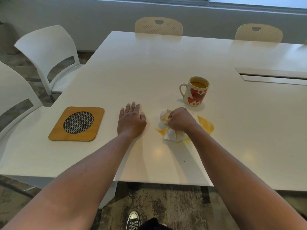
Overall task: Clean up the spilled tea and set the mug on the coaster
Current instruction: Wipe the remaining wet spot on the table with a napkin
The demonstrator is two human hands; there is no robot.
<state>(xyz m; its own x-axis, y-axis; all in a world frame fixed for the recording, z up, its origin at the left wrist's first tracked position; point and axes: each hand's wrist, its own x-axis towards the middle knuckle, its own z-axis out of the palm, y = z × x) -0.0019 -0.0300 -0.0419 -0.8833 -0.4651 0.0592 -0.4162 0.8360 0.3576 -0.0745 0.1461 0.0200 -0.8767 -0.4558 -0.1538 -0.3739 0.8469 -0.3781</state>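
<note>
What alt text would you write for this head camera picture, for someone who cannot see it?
A person's right hand presses a crumpled paper towel into an orange tea spill on a white table, while the left hand rests flat beside it. A heart-patterned mug of tea stands just beyond; a wooden coaster lies to the left.

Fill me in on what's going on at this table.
A person is wiping up spilled tea. Their right hand grips a crumpled paper towel pressed onto the orange puddle, part of which still shows on either side. The left hand rests flat on the white table. The heart-patterned mug, still holding tea, stands just beyond the spill, not yet on the wooden coaster off to the left.
</note>
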